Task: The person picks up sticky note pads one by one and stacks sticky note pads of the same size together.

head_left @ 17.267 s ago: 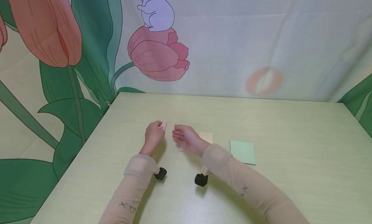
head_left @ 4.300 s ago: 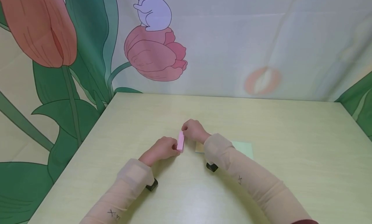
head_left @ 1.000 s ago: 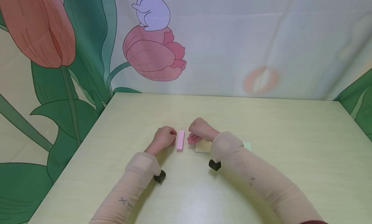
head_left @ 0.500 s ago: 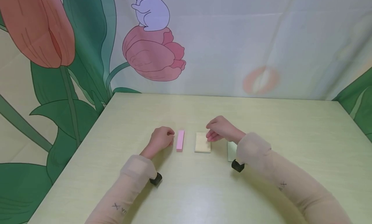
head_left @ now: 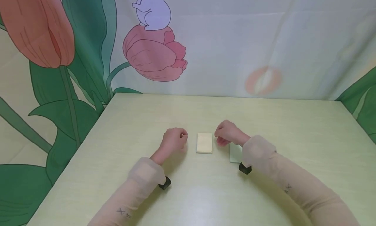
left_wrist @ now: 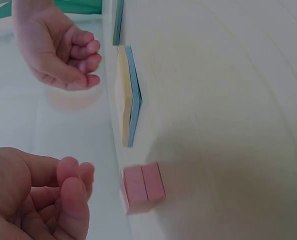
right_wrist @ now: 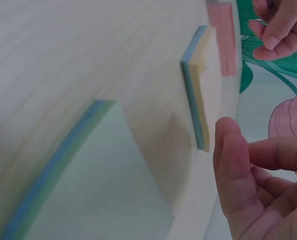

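Observation:
My left hand (head_left: 173, 142) hovers over the pink sticky note pads (left_wrist: 144, 187), which it hides in the head view. Its fingers are loosely curled and hold nothing. In the left wrist view the pink pads are narrow and lie one on top of the other. A yellow sticky note pad (head_left: 204, 143) rests on a blue one (left_wrist: 134, 100) between my hands. Just right of it is my right hand (head_left: 230, 133), held above the table with relaxed, bare fingers. Partly under that wrist lies a pale green sticky note pad (head_left: 235, 153), with a blue layer beneath it (right_wrist: 53, 165).
The pale wooden table (head_left: 188, 193) stretches around the pads. Behind it hangs a cloth (head_left: 223, 50) printed with tulips and a white animal. A small black device (head_left: 165, 183) sits below the left wrist, another black device (head_left: 245, 168) below the right.
My right hand has moved right, off from beside the pink pads, past the yellow pad. My left hand has shifted right and now covers the pink pads, which earlier lay in full view.

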A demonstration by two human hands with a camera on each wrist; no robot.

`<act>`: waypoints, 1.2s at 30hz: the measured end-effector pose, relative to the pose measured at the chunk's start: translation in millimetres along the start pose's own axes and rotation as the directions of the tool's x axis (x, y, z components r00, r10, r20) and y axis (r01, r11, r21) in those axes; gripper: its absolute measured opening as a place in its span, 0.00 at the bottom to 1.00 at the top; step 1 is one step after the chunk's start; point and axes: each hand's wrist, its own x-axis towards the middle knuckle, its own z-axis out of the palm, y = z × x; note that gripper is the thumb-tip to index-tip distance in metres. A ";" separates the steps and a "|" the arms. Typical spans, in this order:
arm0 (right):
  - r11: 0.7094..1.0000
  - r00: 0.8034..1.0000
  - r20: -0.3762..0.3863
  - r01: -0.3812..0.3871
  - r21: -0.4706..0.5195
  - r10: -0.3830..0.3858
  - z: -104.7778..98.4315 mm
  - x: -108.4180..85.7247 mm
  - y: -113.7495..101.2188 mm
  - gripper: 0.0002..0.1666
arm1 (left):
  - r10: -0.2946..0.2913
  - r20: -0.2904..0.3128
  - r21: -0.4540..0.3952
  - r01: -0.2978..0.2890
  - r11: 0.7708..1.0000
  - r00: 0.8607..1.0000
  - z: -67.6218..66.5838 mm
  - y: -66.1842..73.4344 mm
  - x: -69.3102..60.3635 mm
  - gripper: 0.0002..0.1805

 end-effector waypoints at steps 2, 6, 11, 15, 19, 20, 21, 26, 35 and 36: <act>0.999 1.000 0.015 -0.012 -0.033 0.012 1.9 1.4 0.6 0.10 | 0.004 0.042 -0.007 -0.004 1.000 0.999 3.9 4.8 0.7 0.10; 0.997 0.999 0.028 -0.041 -0.068 0.043 6.2 4.3 0.7 0.10 | 0.032 0.068 0.064 -0.037 0.997 0.997 10.6 13.3 3.7 0.10; 0.994 0.997 0.040 -0.065 -0.089 0.069 12.1 8.5 2.0 0.10 | 0.026 0.128 0.171 -0.048 0.984 0.991 15.6 24.0 7.8 0.15; 0.993 0.996 0.041 -0.076 -0.091 0.080 16.5 11.5 2.8 0.10 | -0.032 0.178 0.188 -0.002 0.982 0.984 19.4 29.7 11.1 0.19; 0.992 0.994 0.038 -0.102 -0.079 0.106 19.1 15.7 4.5 0.10 | -0.090 0.206 0.183 0.051 0.982 0.975 23.5 31.3 14.9 0.18; 0.991 0.993 0.038 -0.110 -0.073 0.113 19.5 16.6 4.7 0.10 | -0.096 0.207 0.186 0.057 0.981 0.974 24.5 31.1 16.0 0.18; 0.991 0.992 0.038 -0.116 -0.071 0.118 19.8 17.5 4.9 0.10 | -0.098 0.204 0.188 0.059 0.980 0.974 25.0 31.1 16.5 0.17; 0.989 0.990 0.044 -0.133 -0.057 0.136 21.0 20.8 5.9 0.10 | -0.098 0.184 0.188 0.063 0.980 0.978 27.0 31.0 18.5 0.17; 0.989 0.990 0.050 -0.132 -0.060 0.135 20.7 20.7 6.7 0.11 | -0.094 0.176 0.182 0.061 0.981 0.980 28.5 30.4 19.0 0.19; 0.990 0.990 0.049 -0.128 -0.063 0.131 20.7 20.1 7.0 0.11 | -0.092 0.174 0.182 0.060 0.982 0.980 28.5 30.4 18.9 0.19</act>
